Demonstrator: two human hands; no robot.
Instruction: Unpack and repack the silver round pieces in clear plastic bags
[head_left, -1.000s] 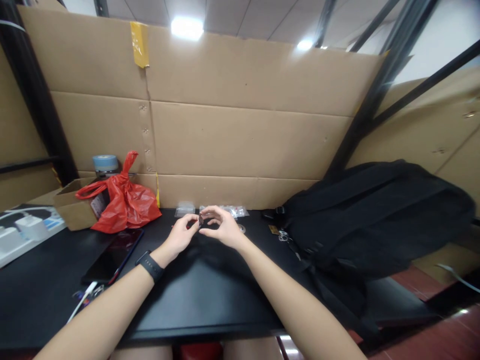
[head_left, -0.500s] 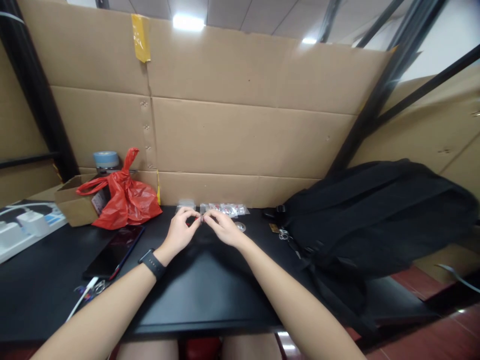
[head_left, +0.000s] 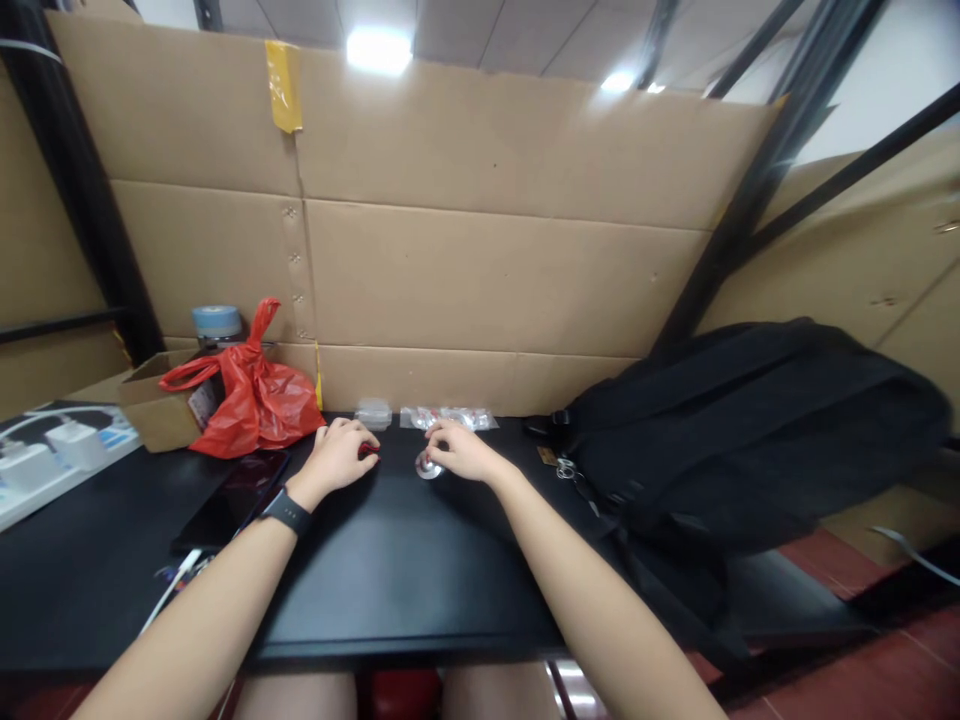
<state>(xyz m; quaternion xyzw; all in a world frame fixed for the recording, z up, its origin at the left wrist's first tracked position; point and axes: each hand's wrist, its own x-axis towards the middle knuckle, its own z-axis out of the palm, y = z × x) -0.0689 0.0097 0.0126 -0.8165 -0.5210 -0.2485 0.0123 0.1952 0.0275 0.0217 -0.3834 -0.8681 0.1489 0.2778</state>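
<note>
My left hand point(head_left: 339, 458) is curled over the black table, its fingers round a small red and dark object point(head_left: 367, 450) that is mostly hidden. To its right, my right hand point(head_left: 459, 450) has thumb and fingertips pinched at a small round silvery disc point(head_left: 429, 465) on the table. Behind the hands, by the cardboard wall, lie a small stack of clear plastic pieces point(head_left: 373, 415) and a row of clear packets point(head_left: 448, 416) with red and silvery contents.
A red plastic bag point(head_left: 259, 405), a small cardboard box point(head_left: 159, 415), a phone point(head_left: 232, 500) and a white power strip point(head_left: 67, 460) stand or lie at the left. A large black backpack point(head_left: 750, 430) fills the right side, with keys point(head_left: 567, 469) beside it.
My hands, together before, have moved apart. The left went left with the red object; the right now is at the round disc, which sits further left and nearer than before.
</note>
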